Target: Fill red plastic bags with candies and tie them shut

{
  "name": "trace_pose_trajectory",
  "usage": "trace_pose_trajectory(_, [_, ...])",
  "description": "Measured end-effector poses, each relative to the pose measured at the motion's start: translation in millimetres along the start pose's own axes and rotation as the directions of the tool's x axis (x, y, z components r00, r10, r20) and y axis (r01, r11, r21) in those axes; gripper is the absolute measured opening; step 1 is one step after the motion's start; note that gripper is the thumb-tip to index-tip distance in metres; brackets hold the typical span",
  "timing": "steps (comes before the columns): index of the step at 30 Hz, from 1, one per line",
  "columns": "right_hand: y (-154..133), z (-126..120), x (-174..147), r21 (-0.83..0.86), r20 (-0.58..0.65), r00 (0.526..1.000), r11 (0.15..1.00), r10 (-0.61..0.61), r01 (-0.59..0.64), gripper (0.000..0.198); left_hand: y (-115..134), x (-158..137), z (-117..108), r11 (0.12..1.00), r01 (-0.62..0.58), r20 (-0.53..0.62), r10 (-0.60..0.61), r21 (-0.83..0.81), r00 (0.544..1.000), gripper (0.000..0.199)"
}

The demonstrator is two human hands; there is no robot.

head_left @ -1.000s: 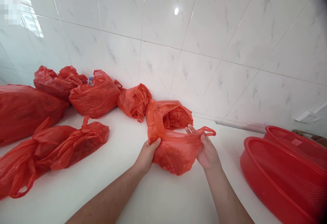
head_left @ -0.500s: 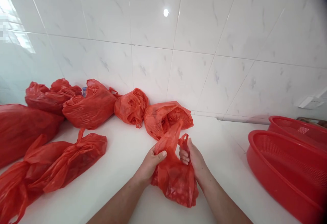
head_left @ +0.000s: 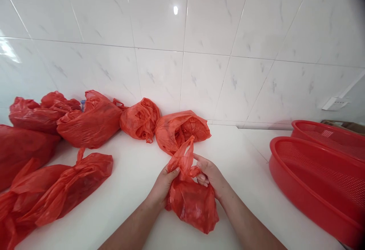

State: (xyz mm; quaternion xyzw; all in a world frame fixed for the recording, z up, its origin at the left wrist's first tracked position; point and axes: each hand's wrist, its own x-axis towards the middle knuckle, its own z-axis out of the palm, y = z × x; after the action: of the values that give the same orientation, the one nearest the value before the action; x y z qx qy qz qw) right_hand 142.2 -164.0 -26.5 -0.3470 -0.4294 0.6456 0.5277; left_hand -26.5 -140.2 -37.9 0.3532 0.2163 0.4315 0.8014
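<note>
A red plastic bag with small lumpy contents, too blurred by the plastic to name, is between my hands over the white tabletop. My left hand grips its left side below the handle, thumb on top. At the bag's right, my right hand has its fingers curled at a twisted handle strip by the neck. The other handle loop stands up between the hands. Just behind, an open-mouthed red bag rests against the tiled wall.
More filled red bags line the wall, among them a round bundled bag and a larger bag. Knotted bags lie at front left. Two red plastic baskets stand on the right. A socket strip is on the wall.
My right hand has shifted from holding the right handle upright to the bag's neck, where the handle is now drawn across. The view has turned slightly right.
</note>
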Motion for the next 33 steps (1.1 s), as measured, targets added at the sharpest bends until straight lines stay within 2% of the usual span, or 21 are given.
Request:
trace_pose_trajectory(2, [-0.4, 3.3, 0.1, -0.053, 0.029, 1.0, 0.999, -0.005, 0.007, 0.041, -1.6, 0.0, 1.6, 0.997, -0.012, 0.047, 0.008, 0.074, 0.999, 0.028])
trace_pose_trajectory(4, [0.8, 5.3, 0.9, -0.095, 0.004, 1.0, 0.995, -0.009, 0.01, 0.034, -4.6, -0.1, 1.1, 0.982, -0.021, 0.055, 0.011, 0.187, 0.998, 0.028])
trace_pose_trajectory(6, [3.2, 5.8, 2.2, -0.106, -0.066, 0.998, 0.994, -0.007, 0.0, 0.031, -8.0, -1.2, -0.5, 0.944, -0.013, 0.009, 0.011, 0.33, 1.0, 0.033])
trace_pose_trajectory(8, [5.8, 5.9, 3.6, -0.108, -0.159, 0.987, 0.994, -0.007, -0.01, 0.031, -10.1, -3.4, -1.2, 0.874, -0.045, -0.052, 0.08, 0.484, 0.995, 0.045])
trace_pose_trajectory(10, [6.8, 6.9, 5.1, -0.149, -0.239, 0.971, 0.989, -0.031, -0.005, 0.032, -10.0, -5.5, 0.2, 0.747, -0.169, -0.035, 0.249, 0.643, 0.968, 0.059])
trace_pose_trajectory(13, [4.2, 11.5, 9.7, -0.249, -0.264, 0.96, 0.968, -0.09, 0.022, 0.03, -5.5, -4.1, 4.0, 0.452, -0.396, 0.161, 0.475, 0.799, 0.865, 0.069])
trace_pose_trajectory(15, [0.7, 15.5, 15.4, -0.296, -0.248, 0.958, 0.953, -0.143, 0.066, 0.029, -1.4, 1.0, 4.3, 0.313, -0.457, 0.254, 0.518, 0.832, 0.817, 0.056])
trace_pose_trajectory(17, [-2.5, 18.5, 22.8, -0.326, -0.237, 0.948, 0.937, -0.21, 0.126, 0.027, 2.5, 7.5, 1.3, 0.27, -0.468, 0.263, 0.553, 0.841, 0.791, 0.03])
trace_pose_trajectory(19, [-3.9, 19.4, 29.7, -0.339, -0.229, 0.94, 0.926, -0.254, 0.167, 0.025, 5.7, 12.3, -3.7, 0.305, -0.466, 0.222, 0.585, 0.83, 0.78, 0.015])
trace_pose_trajectory(21, [-3.0, 18.5, 34.1, -0.325, -0.209, 0.947, 0.931, -0.243, 0.167, 0.023, 7.9, 14.2, -8.5, 0.399, -0.437, 0.138, 0.592, 0.806, 0.794, 0.013])
trace_pose_trajectory(24, [-0.3, 15.2, 34.5, -0.239, -0.132, 0.979, 0.964, -0.154, 0.119, 0.019, 9.0, 15.4, -13.8, 0.587, -0.331, -0.023, 0.512, 0.739, 0.858, 0.013])
trace_pose_trajectory(26, [0.6, 12.7, 32.9, -0.161, -0.079, 0.992, 0.983, -0.097, 0.083, 0.02, 8.8, 19.4, -17.5, 0.702, -0.269, -0.09, 0.429, 0.659, 0.899, 0.016])
trace_pose_trajectory(30, [1.0, 7.0, 37.3, -0.106, -0.072, 0.997, 0.994, -0.035, 0.028, 0.042, 9.4, 37.9, -28.4, 0.855, -0.223, -0.102, 0.303, 0.469, 0.948, 0.021])
trace_pose_trajectory(33, [3.1, 3.4, 49.6, -0.161, -0.072, 0.996, 0.986, -0.061, 0.048, 0.028, 12.3, 51.4, -35.1, 0.919, -0.217, -0.099, 0.262, 0.33, 0.96, 0.023])
